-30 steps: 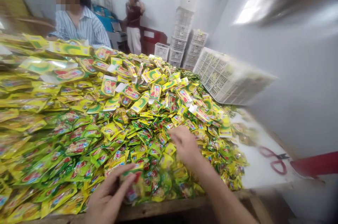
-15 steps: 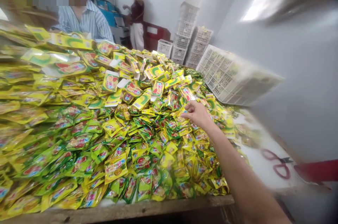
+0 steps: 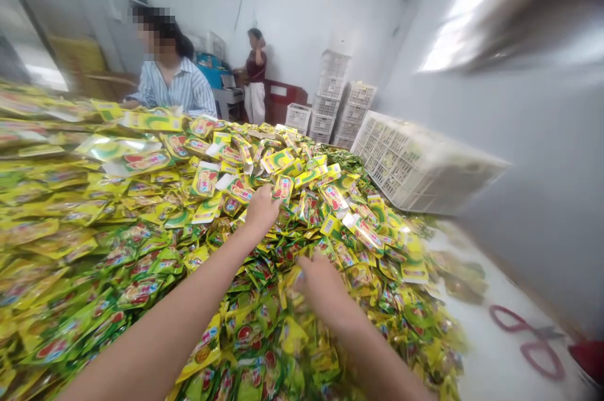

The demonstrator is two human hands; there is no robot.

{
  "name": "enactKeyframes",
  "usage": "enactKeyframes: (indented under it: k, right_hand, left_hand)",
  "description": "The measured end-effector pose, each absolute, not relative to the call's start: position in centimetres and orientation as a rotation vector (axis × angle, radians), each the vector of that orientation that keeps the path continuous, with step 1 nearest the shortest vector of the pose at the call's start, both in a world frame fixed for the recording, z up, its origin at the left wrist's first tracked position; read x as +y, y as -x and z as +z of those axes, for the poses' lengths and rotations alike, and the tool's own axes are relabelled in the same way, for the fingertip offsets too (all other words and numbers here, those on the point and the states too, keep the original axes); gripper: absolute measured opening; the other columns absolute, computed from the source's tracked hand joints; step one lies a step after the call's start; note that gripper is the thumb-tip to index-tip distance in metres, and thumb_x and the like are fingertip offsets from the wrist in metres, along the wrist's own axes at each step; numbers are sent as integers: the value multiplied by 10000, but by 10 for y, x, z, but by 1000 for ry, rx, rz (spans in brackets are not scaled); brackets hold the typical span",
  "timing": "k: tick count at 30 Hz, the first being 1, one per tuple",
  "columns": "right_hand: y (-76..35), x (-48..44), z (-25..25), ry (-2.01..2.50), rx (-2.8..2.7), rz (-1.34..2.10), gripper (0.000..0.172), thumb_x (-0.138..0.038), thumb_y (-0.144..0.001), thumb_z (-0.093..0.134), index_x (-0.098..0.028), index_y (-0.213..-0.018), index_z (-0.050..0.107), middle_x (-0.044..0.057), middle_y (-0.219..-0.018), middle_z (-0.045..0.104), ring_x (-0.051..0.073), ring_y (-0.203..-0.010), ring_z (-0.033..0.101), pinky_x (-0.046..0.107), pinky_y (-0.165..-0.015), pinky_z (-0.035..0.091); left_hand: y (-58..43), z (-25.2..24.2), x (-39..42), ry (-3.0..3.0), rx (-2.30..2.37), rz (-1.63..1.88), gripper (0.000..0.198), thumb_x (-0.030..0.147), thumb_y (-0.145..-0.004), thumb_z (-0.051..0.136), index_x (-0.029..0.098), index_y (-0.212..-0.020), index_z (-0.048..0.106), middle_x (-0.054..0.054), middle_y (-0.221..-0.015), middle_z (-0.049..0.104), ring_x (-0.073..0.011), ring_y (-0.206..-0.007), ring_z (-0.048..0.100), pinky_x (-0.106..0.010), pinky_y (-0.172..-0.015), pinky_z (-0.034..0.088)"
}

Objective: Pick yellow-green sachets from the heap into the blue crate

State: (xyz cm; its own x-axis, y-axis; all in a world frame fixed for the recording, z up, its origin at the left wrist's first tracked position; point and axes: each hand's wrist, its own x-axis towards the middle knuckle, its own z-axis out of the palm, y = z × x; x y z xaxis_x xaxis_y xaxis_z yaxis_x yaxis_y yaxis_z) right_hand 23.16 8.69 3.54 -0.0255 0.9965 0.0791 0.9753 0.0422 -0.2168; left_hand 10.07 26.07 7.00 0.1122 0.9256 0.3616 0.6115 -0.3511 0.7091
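My left hand (image 3: pixel 262 211) reaches far into the heap, its fingers closed at the left edge of a small yellow carton (image 3: pixel 284 189) with a red fruit print; the fingertips are partly hidden. Nearer to me, my right hand (image 3: pixel 323 291) is low over the sachets, smeared by motion. Its thumb side points left, beside a yellow sachet (image 3: pixel 290 291); whether it grips that sachet I cannot tell. Green and yellow sachets (image 3: pixel 141 288) spread all around both forearms. More flat, open-ended cartons (image 3: pixel 233 187) lie on top of the heap beyond my hands.
Red-handled scissors (image 3: pixel 531 341) lie on the white tabletop (image 3: pixel 476 319) at right. A white plastic crate (image 3: pixel 391 165) leans at the heap's right edge, with stacked crates (image 3: pixel 325 99) behind. A person in a striped shirt (image 3: pixel 177 89) sits across; another person (image 3: pixel 255 77) stands farther back.
My left hand has come into view and reached the cartons. My right hand has moved down and left toward the sachets. The view has tilted up, and the seated person is seen with head turned.
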Motion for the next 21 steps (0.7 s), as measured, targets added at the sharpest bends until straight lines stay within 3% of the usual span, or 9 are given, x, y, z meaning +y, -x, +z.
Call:
enactKeyframes:
  k: [2, 6, 8, 11, 15, 18, 21]
  right_hand:
    - [-222, 76, 29, 2040, -2104, 120, 227, -132, -746, 709, -184, -959, 651, 103, -905, 604, 267, -840, 580, 348, -699, 439]
    - [-221, 63, 19, 1858, -1996, 152, 445, -89, -721, 706, -184, -1140, 589, 98, -1041, 609, 279, -979, 553, 374, -820, 432]
    - [-228, 59, 18, 1736, -1921, 272, 375, -133, -723, 737, -187, -1070, 603, 73, -1020, 606, 243, -954, 555, 326, -787, 433]
    - [-239, 53, 17, 1626, -1837, 443, 259, -219, -720, 777, -190, -918, 613, 28, -930, 610, 189, -855, 566, 265, -695, 417]
    - [-242, 47, 15, 1635, -1801, 495, 290, -233, -839, 668, -208, -1120, 603, 31, -951, 654, 193, -855, 601, 286, -725, 443]
    - [-236, 45, 13, 1575, -1895, 292, 382, -167, -883, 602, -220, -1258, 560, 77, -1149, 621, 231, -1043, 564, 353, -880, 440]
    - [-228, 42, 10, 1543, -1962, 64, 302, -130, -887, 575, -210, -1177, 599, 102, -1147, 584, 262, -1071, 507, 403, -899, 418]
  left_hand:
    - [-118, 70, 283, -1953, 1601, 1111, 540, 331, -823, 615, 31, -1258, 503, -241, -1209, 574, -334, -1123, 552, -423, -931, 427]
    - [-121, 71, 291, -1950, 1661, 1090, 644, 306, -775, 664, 90, -1348, 462, -198, -1243, 512, -300, -1107, 555, -363, -919, 429]
    - [-104, 73, 282, -1993, 1661, 1063, 557, 297, -810, 599, 157, -1343, 519, -151, -1262, 477, -270, -1080, 567, -348, -937, 426]
    - [-57, 71, 258, -2072, 1641, 939, 407, 364, -823, 547, 205, -1169, 691, -108, -1232, 511, -271, -1053, 583, -373, -966, 425]
    - [13, 51, 209, -2166, 1511, 649, 459, 501, -817, 521, 182, -1045, 758, -134, -1264, 582, -320, -1158, 560, -406, -1007, 418]
    - [47, 32, 176, -2265, 1361, 455, 439, 324, -857, 453, 221, -1225, 667, -105, -1398, 514, -303, -1287, 478, -402, -1054, 386]
    - [61, 28, 164, -2525, 1135, 248, 722, 20, -732, 427, 339, -1375, 509, -44, -1374, 537, -237, -1251, 516, -343, -1029, 404]
